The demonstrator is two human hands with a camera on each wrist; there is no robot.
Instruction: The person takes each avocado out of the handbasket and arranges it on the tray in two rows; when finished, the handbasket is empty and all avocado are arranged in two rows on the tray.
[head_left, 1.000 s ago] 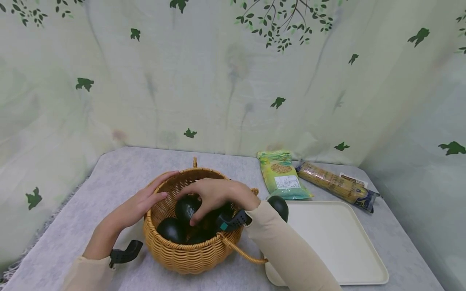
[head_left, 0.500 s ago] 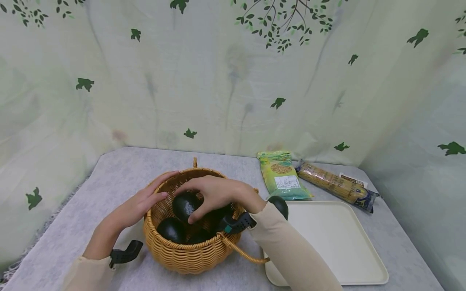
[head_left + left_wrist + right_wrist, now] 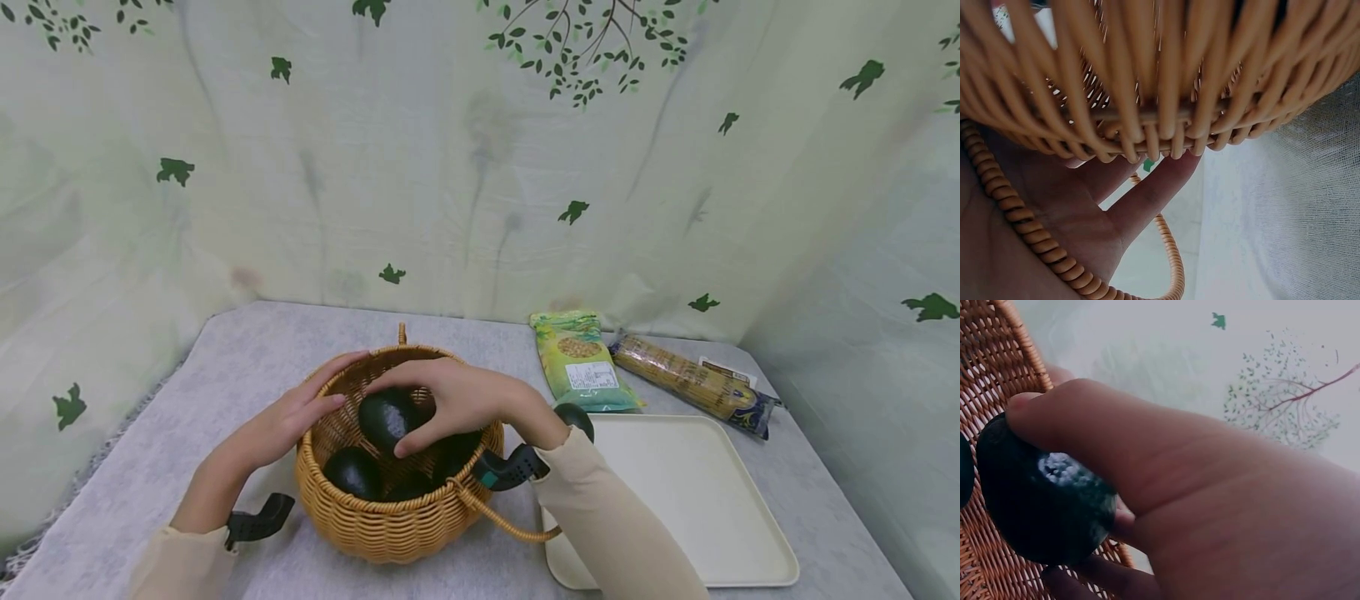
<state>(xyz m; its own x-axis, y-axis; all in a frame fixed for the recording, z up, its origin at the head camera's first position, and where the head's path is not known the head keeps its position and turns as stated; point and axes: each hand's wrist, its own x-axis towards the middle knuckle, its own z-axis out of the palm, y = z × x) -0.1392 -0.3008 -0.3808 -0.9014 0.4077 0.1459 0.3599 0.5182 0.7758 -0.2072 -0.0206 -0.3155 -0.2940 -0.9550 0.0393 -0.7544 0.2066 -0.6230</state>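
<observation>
My right hand (image 3: 468, 400) grips a dark, glossy avocado (image 3: 385, 419) inside the wicker basket (image 3: 397, 533). In the right wrist view the thumb lies over the top of this avocado (image 3: 1041, 494), with fingers beneath. Several other dark avocados (image 3: 354, 473) lie lower in the basket. My left hand (image 3: 288, 421) holds the basket's left rim, thumb over the edge and fingers along the outside. The left wrist view shows the fingers against the wicker wall and a coiled handle (image 3: 1047, 250) crossing the palm.
A cream tray (image 3: 675, 500) lies at the right, partly covered by the right sleeve. Another avocado (image 3: 576, 419) shows at its far left corner. Behind are a green-yellow food packet (image 3: 585, 362) and a long pasta packet (image 3: 690, 379). A second handle (image 3: 510, 529) hangs toward the tray.
The right hand has lifted the avocado slightly off the others, and its wrist has shifted right. The left hand and basket stay in place.
</observation>
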